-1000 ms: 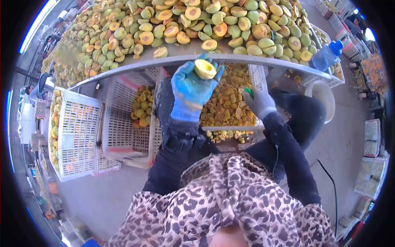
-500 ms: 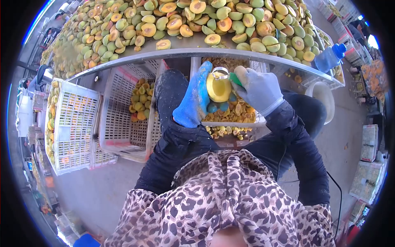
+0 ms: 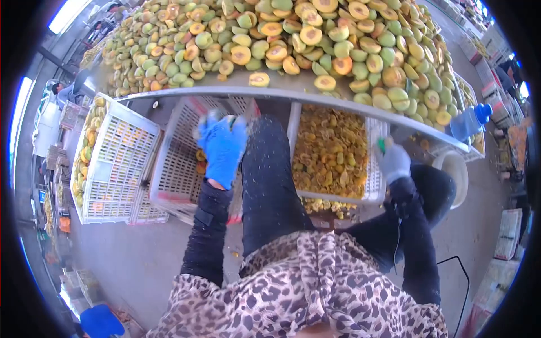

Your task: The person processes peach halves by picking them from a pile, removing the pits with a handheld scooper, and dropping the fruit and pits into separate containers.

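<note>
Right hand in pale grey glove (image 3: 393, 161): closed around green-handled tool (image 3: 381, 146), near right wall of white plastic crate (image 3: 376, 163) containing yellow-brown fruit scraps (image 3: 331, 152). Left hand in blue knit glove (image 3: 222, 151): above white perforated crate (image 3: 179, 176); fingers blurred, grip cannot be told. Beyond: green-yellow halved fruit (image 3: 311, 35) heaped on metal-rimmed table (image 3: 296, 83).

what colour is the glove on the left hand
The left glove is blue, best seen in the head view.
</note>
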Demonstrator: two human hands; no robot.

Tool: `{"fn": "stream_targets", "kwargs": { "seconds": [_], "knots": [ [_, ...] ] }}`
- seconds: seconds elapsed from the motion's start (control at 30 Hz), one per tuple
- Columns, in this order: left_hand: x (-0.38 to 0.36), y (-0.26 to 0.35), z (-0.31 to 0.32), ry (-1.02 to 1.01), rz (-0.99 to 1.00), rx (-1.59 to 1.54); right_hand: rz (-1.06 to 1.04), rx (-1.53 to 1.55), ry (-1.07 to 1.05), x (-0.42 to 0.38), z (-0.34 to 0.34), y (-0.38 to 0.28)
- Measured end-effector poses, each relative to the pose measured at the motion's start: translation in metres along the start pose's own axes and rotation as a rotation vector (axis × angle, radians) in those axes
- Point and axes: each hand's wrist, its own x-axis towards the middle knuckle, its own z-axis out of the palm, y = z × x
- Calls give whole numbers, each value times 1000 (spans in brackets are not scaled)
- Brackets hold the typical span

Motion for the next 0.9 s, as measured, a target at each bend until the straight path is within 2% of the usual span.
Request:
{"fn": "stream_targets", "kwargs": {
  "seconds": [0.03, 0.07, 0.13, 0.2, 0.27, 0.3, 0.33, 0.4, 0.43, 0.47, 0.53, 0.57, 0.6, 0.63, 0.67, 0.7, 0.73, 0.8, 0.83, 0.9],
  "knots": [
    [5, -10, 23, 119, -374, 69, -12, 17, -59, -6, 8, -7],
    [19, -19, 38, 130, -378, 72, -24, 28, -124, -13, 16, -18],
    [57, -38, 68, 231, -284, -339, -21, 177, -190, -21, 40, -35],
    [91, -28, 92, 246, -265, -284, -56, 293, -204, -28, 49, -55],
    [117, -13, 93, -269, -368, -299, -96, 276, -318, -31, 45, -71],
    [123, -12, 104, -330, -275, -191, -118, 294, -333, -33, 43, -76],
    [131, -11, 116, -325, -266, -198, -140, 312, -351, -35, 40, -79],
    [137, -7, 131, -417, -242, -415, -159, 299, -347, -35, 37, -79],
    [135, -7, 138, -351, -219, -473, -167, 307, -344, -35, 35, -80],
    [133, -7, 144, -371, -221, -472, -177, 318, -344, -35, 33, -82],
    [129, -8, 153, -216, -92, -475, -186, 318, -382, -28, 18, -89],
    [128, 0, 148, -77, -125, -445, -175, 444, -318, -24, 10, -95],
    [131, 10, 127, -80, -132, -443, -165, 569, -246, -15, 0, -102],
    [135, 22, 96, -64, -428, -1066, -163, 572, -251, -7, -16, -110],
    [131, 36, 76, -48, -737, -1684, -130, 773, -238, 0, -36, -119],
    [121, 52, 68, 129, -717, -2075, -93, 972, -221, 7, -50, -127],
    [106, 65, 66, 51, -842, -2221, -137, 1046, -184, 13, -56, -133],
    [88, 107, 23, 86, -695, -2287, -197, 963, -166, 19, -71, -146],
    [82, 117, 10, 70, -703, -2296, -182, 957, -169, 16, -72, -147],
    [77, 132, -8, 79, -961, -2709, -196, 842, -95, 12, -74, -146]
  ]
}}
